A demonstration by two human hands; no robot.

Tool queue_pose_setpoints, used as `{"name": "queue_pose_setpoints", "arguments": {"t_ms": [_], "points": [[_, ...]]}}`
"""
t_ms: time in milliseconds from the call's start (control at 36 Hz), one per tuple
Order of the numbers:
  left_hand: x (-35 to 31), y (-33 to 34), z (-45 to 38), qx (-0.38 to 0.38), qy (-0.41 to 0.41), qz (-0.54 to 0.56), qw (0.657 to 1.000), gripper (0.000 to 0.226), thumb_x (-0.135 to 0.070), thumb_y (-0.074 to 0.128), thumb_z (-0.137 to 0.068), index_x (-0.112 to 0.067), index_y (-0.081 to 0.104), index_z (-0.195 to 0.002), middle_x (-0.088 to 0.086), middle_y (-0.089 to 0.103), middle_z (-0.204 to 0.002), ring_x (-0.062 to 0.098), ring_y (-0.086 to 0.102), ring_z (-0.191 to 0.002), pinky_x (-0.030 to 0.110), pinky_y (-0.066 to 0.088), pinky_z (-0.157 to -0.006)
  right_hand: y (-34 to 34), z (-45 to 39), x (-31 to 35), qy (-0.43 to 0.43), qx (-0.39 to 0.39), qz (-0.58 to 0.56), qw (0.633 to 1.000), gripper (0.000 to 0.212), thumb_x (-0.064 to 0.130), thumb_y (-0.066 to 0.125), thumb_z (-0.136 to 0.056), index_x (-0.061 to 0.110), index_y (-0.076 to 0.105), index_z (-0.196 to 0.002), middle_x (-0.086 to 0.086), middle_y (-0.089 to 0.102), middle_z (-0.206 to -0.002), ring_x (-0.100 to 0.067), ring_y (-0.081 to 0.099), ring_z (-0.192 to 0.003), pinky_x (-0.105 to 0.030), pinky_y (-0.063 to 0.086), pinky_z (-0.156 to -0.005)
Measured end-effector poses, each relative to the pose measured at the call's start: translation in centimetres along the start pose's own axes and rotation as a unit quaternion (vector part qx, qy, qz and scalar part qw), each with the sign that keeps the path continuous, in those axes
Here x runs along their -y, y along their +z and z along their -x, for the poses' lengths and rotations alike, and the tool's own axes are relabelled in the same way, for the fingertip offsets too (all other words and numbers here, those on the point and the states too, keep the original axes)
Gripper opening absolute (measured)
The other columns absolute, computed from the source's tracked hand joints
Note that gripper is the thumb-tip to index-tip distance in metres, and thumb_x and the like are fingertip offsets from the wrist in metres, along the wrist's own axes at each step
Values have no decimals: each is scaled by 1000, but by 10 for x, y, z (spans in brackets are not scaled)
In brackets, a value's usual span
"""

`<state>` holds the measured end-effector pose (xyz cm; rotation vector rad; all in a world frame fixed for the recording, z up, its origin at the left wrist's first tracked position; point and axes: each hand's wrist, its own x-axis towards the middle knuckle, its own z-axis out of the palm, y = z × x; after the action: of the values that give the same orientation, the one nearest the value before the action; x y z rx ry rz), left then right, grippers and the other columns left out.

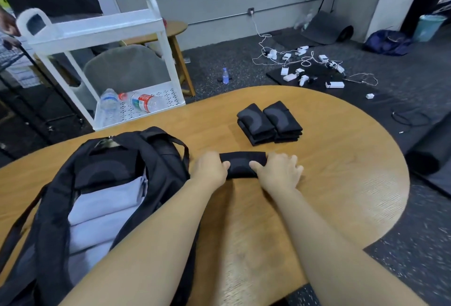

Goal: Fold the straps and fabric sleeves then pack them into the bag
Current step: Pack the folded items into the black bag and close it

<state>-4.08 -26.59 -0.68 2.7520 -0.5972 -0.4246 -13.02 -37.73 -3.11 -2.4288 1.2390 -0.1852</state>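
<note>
We take the open black bag (pixel 97 183) as our landmark; it lies on the wooden desk (pixel 341 179) with its mouth gaping, a black folded piece and pale grey cloth visible inside.

Just to the right of the bag, we see a folded black sleeve (pixel 241 164) lying flat on the desk. Our left hand (pixel 211 169) grips its left end, thumb curled on top of the fabric. Our right hand (pixel 278 171) holds its right end, thumb pressed on the fabric and fingers spread past it onto the desk. The two hands sit at opposite ends of the sleeve, apart from each other, with the dark fabric showing between them.

Farther from the bag, beyond the sleeve, two stacks of folded black sleeves (pixel 269 124) stand side by side, touching one another, clear of our hands.

Behind the bag, off the desk, stands a white cart (pixel 97 27) with plastic bottles (pixel 144 103) lying on its lower shelf. On the floor far to the right of the bag we see white chargers and cables (pixel 310 64).
</note>
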Motion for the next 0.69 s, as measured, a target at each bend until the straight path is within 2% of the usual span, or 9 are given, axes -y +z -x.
{"name": "queue_pose_setpoints", "arguments": {"t_ms": [83, 194, 278, 361, 472, 556, 694], "points": [[1, 3, -5, 10, -9, -9, 1000, 32, -39, 53, -99, -7, 56, -103, 8, 56, -94, 28, 55, -87, 33, 44, -70, 2, -4, 0, 0, 11, -4, 1000, 40, 56, 54, -92, 19, 59, -108, -3, 54, -116, -25, 39, -113, -37, 30, -91], [3, 7, -10, 18, -23, -2, 1000, 41, -44, 53, -97, -8, 57, -117, 11, 58, -115, 31, 55, -108, 40, 50, -88, 3, -8, 1, -1, 24, -24, 999, 36, 51, 58, -92, 20, 55, -111, -2, 52, -120, -24, 37, -114, -37, 28, -91], [1, 9, -9, 8, -23, 3, 1000, 44, -43, 55, -95, -10, 53, -124, 11, 56, -123, 33, 51, -115, 43, 48, -92, 5, -6, 0, -12, 22, -36, 999, 34, 45, 58, -93, 21, 53, -116, 0, 53, -123, -24, 36, -116, -38, 28, -93], [-2, 10, -5, -4, -7, 45, 999, 40, -37, 58, -95, -11, 48, -123, 8, 56, -118, 30, 53, -108, 40, 48, -86, 6, -3, -2, -23, 1, -53, 998, 28, 41, 59, -93, 21, 53, -112, 4, 56, -118, -21, 38, -114, -38, 26, -91], [-7, 9, 3, -5, 8, 123, 992, 33, -30, 60, -94, -13, 43, -117, 3, 51, -106, 23, 51, -92, 33, 40, -72, 3, 4, -8, -5, -10, -93, 996, 21, 38, 61, -92, 24, 49, -101, 5, 57, -98, -18, 41, -111, -34, 21, -84], [-12, 6, 11, -12, 20, 176, 984, 29, -28, 56, -96, -16, 39, -116, 3, 54, -104, 22, 53, -91, 34, 44, -73, -2, 10, -15, 20, -10, -129, 991, 24, 38, 65, -89, 27, 45, -97, 3, 58, -98, -19, 42, -109, -33, 18, -81], [-25, -10, 31, -59, 49, 225, 971, 31, -23, 49, -100, -19, 36, -128, -2, 51, -95, 12, 50, -77, 30, 38, -64, -27, 22, -17, 41, -46, -171, 983, 30, 33, 70, -86, 26, 44, -100, 10, 56, -94, -18, 46, -111, -38, 24, -90]]}}
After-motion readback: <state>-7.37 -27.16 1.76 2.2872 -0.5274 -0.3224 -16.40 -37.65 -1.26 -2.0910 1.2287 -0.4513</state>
